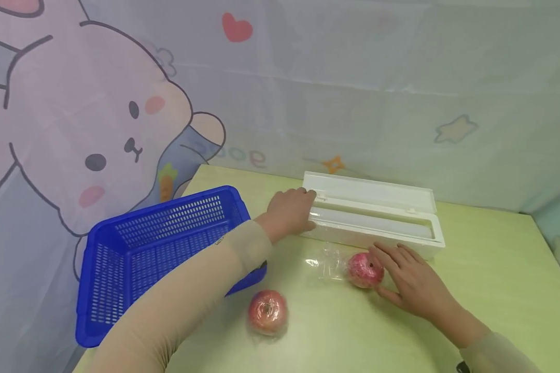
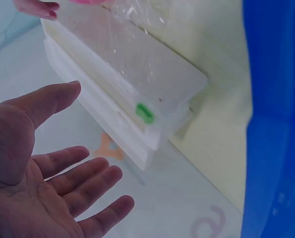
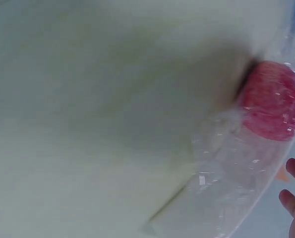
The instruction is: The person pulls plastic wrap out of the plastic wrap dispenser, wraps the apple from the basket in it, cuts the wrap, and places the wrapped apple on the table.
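A red apple (image 1: 365,270) in clear plastic film (image 1: 326,263) lies on the table in front of a long white box (image 1: 373,233). My right hand (image 1: 413,280) is at the apple's right side, fingers extended; whether they touch it is unclear. My left hand (image 1: 291,211) is at the box's left end in the head view. In the left wrist view its fingers (image 2: 90,186) are spread, with nothing held. The box's lid (image 1: 368,191) is raised, and a pale roll (image 1: 371,221) lies inside. A second wrapped apple (image 1: 267,312) sits nearer the front.
A blue plastic basket (image 1: 93,248) with slotted walls stands on the left, under the left forearm. A small green piece (image 2: 145,113) is on the white box. Behind the pale green table (image 1: 490,259) hangs a printed cloth (image 1: 354,93).
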`<control>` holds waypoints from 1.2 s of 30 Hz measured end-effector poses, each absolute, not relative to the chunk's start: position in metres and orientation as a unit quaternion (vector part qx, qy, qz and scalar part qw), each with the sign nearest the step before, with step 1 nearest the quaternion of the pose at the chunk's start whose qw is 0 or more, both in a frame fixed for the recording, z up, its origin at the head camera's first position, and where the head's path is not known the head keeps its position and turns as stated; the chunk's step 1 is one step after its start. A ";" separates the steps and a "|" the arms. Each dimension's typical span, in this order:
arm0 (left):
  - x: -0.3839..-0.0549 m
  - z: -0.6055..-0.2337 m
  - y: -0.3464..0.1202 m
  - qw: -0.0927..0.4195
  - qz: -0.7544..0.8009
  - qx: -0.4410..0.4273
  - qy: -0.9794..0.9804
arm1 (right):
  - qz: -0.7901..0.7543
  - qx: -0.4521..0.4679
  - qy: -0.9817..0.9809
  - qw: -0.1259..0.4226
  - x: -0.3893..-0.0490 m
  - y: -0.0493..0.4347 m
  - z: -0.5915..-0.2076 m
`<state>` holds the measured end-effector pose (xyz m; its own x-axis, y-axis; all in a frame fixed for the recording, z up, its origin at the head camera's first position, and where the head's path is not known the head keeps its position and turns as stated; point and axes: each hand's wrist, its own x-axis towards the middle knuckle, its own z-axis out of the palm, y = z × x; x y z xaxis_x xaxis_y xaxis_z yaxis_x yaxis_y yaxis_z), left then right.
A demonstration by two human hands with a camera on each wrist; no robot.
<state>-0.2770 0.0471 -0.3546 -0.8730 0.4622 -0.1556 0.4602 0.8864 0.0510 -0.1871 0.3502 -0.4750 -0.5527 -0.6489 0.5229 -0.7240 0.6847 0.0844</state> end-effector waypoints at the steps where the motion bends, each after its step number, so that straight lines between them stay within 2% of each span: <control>1: -0.280 -0.354 0.044 0.084 0.007 0.234 0.968 | 0.077 0.391 -0.878 0.267 -0.190 0.347 -0.470; 5: -0.291 -0.355 0.032 0.092 0.006 0.218 0.972 | 0.106 0.379 -0.884 0.252 -0.204 0.329 -0.447; 13: -0.304 -0.367 0.018 0.115 0.008 0.213 0.970 | 0.158 0.338 -0.915 0.156 -0.244 0.280 -0.415; 23: -0.311 -0.401 0.024 0.116 0.031 0.198 0.973 | 0.166 0.367 -0.906 0.134 -0.280 0.229 -0.420; 29: -0.304 -0.403 0.031 0.119 0.050 0.176 0.976 | 0.171 0.372 -0.905 0.116 -0.290 0.217 -0.426; 36: -0.302 -0.414 0.034 0.100 0.059 0.180 0.977 | 0.183 0.374 -0.902 0.110 -0.299 0.211 -0.433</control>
